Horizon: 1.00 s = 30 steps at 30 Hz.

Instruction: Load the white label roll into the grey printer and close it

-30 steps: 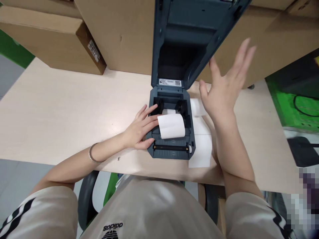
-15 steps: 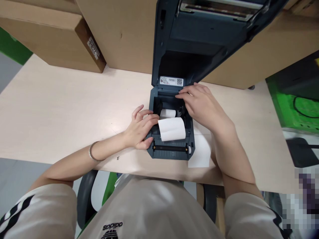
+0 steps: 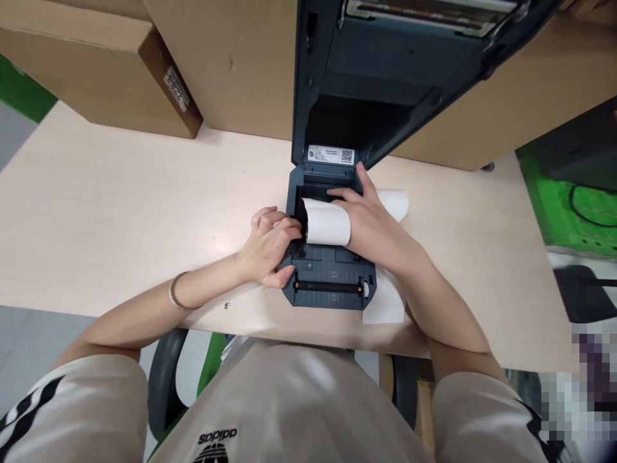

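Note:
A dark blue-grey label printer sits on the table near its front edge, lid raised. My left hand is closed on the printer's left side, thumb outside and curled fingertips over the rim. Into the open bay reaches my right hand, one finger raised and others bent down behind the paper roll. Its thumb is hidden by the paper, which bulges in front of the hand. A white paper strip shows beyond the right hand. The black roller at the front is uncovered.
A white paper piece lies right of the printer, partly under my right arm. Large cardboard boxes stand behind, with a smaller box at the left. A green surface with a black cable is at the right.
My right hand has moved left and down from the bay's rear right corner, into the bay. The paper has shifted back from the front area, and a strip now shows to the right.

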### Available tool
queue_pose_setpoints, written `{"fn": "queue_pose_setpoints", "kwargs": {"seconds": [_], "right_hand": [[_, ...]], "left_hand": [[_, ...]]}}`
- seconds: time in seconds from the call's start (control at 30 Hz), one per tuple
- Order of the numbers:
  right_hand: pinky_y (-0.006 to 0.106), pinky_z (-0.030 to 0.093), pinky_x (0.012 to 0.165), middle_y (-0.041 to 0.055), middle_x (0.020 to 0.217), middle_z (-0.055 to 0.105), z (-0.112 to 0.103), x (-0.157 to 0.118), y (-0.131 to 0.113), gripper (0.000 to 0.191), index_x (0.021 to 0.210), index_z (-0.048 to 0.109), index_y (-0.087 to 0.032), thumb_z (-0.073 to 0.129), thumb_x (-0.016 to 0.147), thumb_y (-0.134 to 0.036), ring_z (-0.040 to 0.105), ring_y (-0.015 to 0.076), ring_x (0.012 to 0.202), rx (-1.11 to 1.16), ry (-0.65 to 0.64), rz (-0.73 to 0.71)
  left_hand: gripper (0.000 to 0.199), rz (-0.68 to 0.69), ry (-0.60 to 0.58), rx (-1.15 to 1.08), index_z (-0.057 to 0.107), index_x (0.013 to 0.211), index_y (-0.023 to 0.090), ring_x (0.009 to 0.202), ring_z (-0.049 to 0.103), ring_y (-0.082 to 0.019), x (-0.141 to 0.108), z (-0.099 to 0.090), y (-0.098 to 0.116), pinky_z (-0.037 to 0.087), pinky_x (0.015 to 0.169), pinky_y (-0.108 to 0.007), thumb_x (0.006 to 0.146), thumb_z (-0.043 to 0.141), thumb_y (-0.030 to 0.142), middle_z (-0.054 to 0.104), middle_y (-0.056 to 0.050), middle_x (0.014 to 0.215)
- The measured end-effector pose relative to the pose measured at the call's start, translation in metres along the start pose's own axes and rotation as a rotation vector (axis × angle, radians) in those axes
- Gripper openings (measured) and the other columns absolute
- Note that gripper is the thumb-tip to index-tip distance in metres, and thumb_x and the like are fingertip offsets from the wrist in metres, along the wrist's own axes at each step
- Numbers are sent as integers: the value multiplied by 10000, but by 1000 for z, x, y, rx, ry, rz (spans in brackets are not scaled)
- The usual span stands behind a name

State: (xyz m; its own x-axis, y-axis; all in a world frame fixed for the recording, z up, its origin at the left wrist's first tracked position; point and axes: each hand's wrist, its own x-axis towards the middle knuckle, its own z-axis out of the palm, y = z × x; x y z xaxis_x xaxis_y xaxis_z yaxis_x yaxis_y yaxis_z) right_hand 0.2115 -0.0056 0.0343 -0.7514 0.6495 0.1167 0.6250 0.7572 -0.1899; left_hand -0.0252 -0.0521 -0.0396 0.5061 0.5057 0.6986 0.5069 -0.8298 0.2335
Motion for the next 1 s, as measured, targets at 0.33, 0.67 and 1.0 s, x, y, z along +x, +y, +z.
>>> {"fn": "queue_pose_setpoints", "kwargs": {"seconds": [0.33,0.67,1.0], "right_hand": [[562,162,1364,75,840,648,11,8,-2,281,850,647,-211,394,930,-119,633,257,1000,-97,33,76],[546,338,1249,56,947,661,-42,-9,9,177,974,645,-193,530,859,-262,635,245,991,-144,286,34],[297,431,767,62,1115,713,-96,-72,111,281,1010,676,-210,712,771,-67,612,151,876,165,-165,904]], "left_hand": [[509,12,-12,-61,518,1174,212,1045,474,-306,-2,-1,-5,359,971,-502,957,310,622,641,-94,1062],[499,13,-16,-78,514,1159,204,986,547,-279,2,-3,-4,437,901,-489,978,291,613,663,-85,1026],[462,16,-7,-75,495,1134,217,998,535,-283,3,-2,-3,417,882,-473,984,289,602,646,-80,1002]]}}
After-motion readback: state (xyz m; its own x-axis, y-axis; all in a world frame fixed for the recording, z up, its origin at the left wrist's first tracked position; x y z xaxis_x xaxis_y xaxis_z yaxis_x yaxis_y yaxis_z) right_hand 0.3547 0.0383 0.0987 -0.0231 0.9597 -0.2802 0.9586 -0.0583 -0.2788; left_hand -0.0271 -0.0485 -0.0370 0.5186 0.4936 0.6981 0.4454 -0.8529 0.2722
